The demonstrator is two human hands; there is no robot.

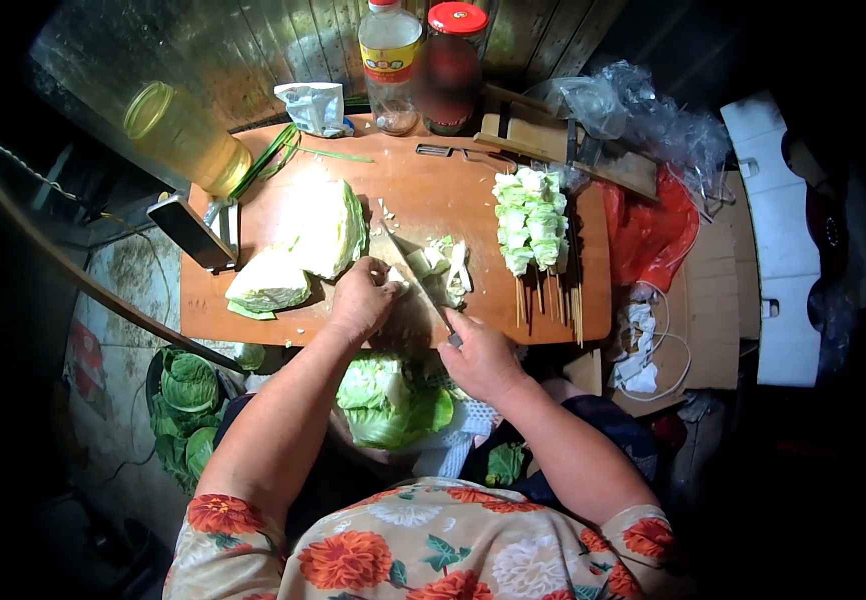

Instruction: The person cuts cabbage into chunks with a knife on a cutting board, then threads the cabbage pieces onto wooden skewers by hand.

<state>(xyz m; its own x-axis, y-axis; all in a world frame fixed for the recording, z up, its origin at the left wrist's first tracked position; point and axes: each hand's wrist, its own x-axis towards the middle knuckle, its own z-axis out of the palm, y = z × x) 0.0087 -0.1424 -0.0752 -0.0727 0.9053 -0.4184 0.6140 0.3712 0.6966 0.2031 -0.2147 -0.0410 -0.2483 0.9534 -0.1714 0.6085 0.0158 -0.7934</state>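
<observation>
"Head view: what do our hands have?"

"Our right hand (481, 355) grips the knife (421, 280); our left hand (363, 298) is curled beside the blade, and we cannot tell what it pinches."

"And the cut cabbage pieces (456, 277)?"

"On the worktop (438, 200), just beyond our right hand: probably light, crisp, slightly slippery; we'd pinch their thicker parts."

"Labels?"

"Beyond our left hand, the clear bottle (391, 103) has a red-and-yellow label (390, 62), too small to read."

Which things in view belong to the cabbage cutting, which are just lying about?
In the job:
long metal knife
pale green cabbage wedges
brown wooden board
skewered pale green cabbage pieces

Likely lying about:
dark rectangular phone
clear bottle with yellow-red label
crumpled red plastic bag
</observation>
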